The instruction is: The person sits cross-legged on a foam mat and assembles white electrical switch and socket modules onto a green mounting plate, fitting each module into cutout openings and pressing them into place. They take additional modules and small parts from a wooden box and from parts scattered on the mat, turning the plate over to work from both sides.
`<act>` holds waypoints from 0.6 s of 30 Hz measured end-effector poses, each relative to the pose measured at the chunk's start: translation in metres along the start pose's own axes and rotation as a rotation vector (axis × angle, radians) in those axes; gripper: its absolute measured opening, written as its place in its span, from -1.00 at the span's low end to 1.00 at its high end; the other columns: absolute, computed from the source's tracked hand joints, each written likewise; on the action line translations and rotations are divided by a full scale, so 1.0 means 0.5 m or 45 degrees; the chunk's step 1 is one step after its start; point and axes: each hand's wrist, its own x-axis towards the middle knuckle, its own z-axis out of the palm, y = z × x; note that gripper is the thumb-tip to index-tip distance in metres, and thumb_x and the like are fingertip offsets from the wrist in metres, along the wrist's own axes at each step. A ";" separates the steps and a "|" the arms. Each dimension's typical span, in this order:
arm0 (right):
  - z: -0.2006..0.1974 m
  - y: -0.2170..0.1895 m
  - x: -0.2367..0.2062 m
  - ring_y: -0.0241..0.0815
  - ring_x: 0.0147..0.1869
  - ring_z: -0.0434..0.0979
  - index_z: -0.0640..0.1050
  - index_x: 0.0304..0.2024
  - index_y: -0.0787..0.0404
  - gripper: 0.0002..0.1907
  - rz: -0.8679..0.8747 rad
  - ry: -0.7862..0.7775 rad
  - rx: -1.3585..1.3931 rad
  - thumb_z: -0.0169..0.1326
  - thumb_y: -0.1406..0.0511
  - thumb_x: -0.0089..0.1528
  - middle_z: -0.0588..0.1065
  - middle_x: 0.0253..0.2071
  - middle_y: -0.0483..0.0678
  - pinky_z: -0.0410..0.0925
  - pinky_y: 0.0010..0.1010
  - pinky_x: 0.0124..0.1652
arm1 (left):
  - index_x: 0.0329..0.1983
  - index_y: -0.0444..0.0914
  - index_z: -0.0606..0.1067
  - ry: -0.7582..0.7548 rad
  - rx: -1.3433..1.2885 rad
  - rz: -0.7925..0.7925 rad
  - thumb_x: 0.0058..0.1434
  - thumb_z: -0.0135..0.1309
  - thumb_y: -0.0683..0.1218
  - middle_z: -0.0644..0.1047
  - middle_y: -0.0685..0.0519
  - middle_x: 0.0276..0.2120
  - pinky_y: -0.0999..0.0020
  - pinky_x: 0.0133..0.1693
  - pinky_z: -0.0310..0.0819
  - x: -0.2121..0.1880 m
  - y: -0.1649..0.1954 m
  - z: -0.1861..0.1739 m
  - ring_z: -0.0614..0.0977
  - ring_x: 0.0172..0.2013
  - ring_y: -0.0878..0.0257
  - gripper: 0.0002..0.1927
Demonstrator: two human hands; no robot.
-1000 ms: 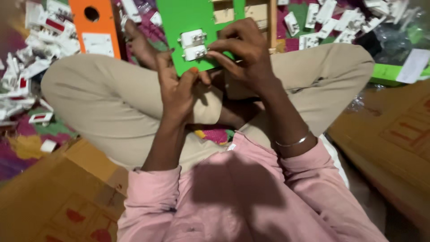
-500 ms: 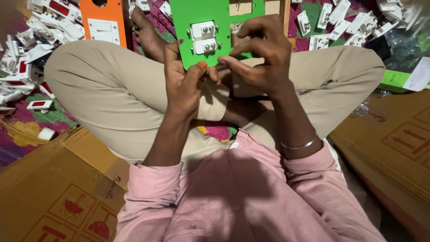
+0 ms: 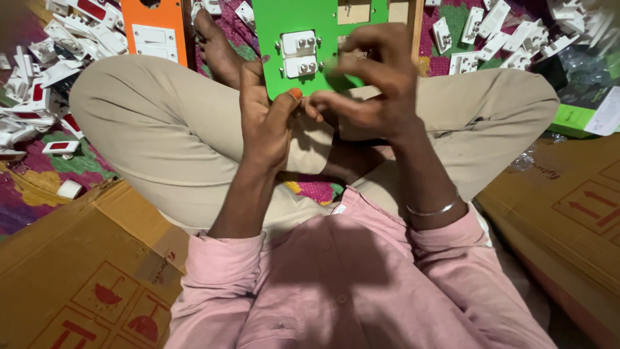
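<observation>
Since half a second ago the right hand (image 3: 374,84) has shifted a little toward the left hand and turned blurry with motion, while the flat green plastic jig board (image 3: 326,22) sits much as it did, propped up between the knees. The left hand (image 3: 268,119) grips the lower left edge of that board, fingers curled behind it and the thumb pressed flat on its front face, the thumbnail showing orange. Two small white plastic switch modules with metal screw terminals (image 3: 299,53) are seated in the board, one above the other, just above the left thumb.

The right hand is curled over the board's lower right part, its fingertips (image 3: 316,106) pinched together close to the left thumb. It may be holding some small part there, but the blur and the folded fingers hide it, so I cannot tell whether anything is in that pinch. A thin silver metal bangle (image 3: 431,210) circles the right wrist.

The person sits cross-legged in beige trousers (image 3: 155,123) and a pink shirt (image 3: 349,284), one bare foot (image 3: 216,45) showing beside the board. An orange plastic jig board (image 3: 158,32) stands to the left of the green one. Loose white and red switch parts (image 3: 39,77) lie heaped on the patterned cloth at far left, and more white parts (image 3: 497,32) lie at upper right. Brown cardboard boxes (image 3: 84,278) flank the person on both sides.
</observation>
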 end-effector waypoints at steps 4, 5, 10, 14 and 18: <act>-0.001 0.002 -0.001 -0.06 0.09 0.43 0.65 -0.06 0.24 -0.53 0.047 0.025 0.127 0.59 0.20 0.12 0.41 0.04 0.04 0.39 -0.30 -0.05 | 0.22 -0.33 0.12 0.035 0.029 -0.007 0.37 -0.14 -0.40 0.52 -0.19 -0.08 0.22 -0.22 0.66 0.001 0.003 0.000 0.65 -0.29 0.13 -0.59; -0.001 0.001 -0.001 -0.06 0.12 0.44 0.65 -0.11 0.19 -0.57 0.022 0.030 0.099 0.60 0.20 0.12 0.42 0.05 0.01 0.39 -0.33 -0.06 | 0.21 -0.32 0.12 0.018 0.032 0.003 0.36 -0.13 -0.39 0.52 -0.17 -0.10 0.20 -0.21 0.67 -0.001 0.002 0.000 0.64 -0.30 0.14 -0.60; -0.008 -0.010 0.007 -0.06 0.15 0.41 0.66 -0.02 0.21 -0.53 0.060 -0.029 0.085 0.59 0.17 0.16 0.41 0.09 0.00 0.38 -0.33 -0.03 | 0.17 -0.33 0.14 0.016 0.060 0.056 0.39 -0.07 -0.37 0.52 -0.15 -0.12 0.26 -0.21 0.66 -0.001 -0.004 -0.005 0.63 -0.28 0.20 -0.63; -0.010 -0.022 0.030 0.00 0.05 0.37 0.65 -0.12 0.26 -0.54 -0.008 -0.002 0.029 0.55 0.18 0.08 0.41 0.00 0.03 0.34 -0.25 -0.07 | 0.19 -0.34 0.16 -0.025 0.132 0.096 0.40 -0.03 -0.37 0.53 -0.14 -0.11 0.33 -0.16 0.64 -0.001 -0.008 -0.013 0.63 -0.25 0.22 -0.62; -0.004 -0.028 0.034 -0.04 0.09 0.39 0.58 -0.09 0.26 -0.55 0.057 0.066 0.195 0.51 0.16 0.18 0.33 0.00 0.05 0.39 -0.24 0.00 | 0.22 -0.35 0.15 0.058 0.165 0.065 0.36 -0.03 -0.36 0.52 -0.13 -0.08 0.35 -0.17 0.65 0.000 -0.007 -0.014 0.64 -0.22 0.21 -0.58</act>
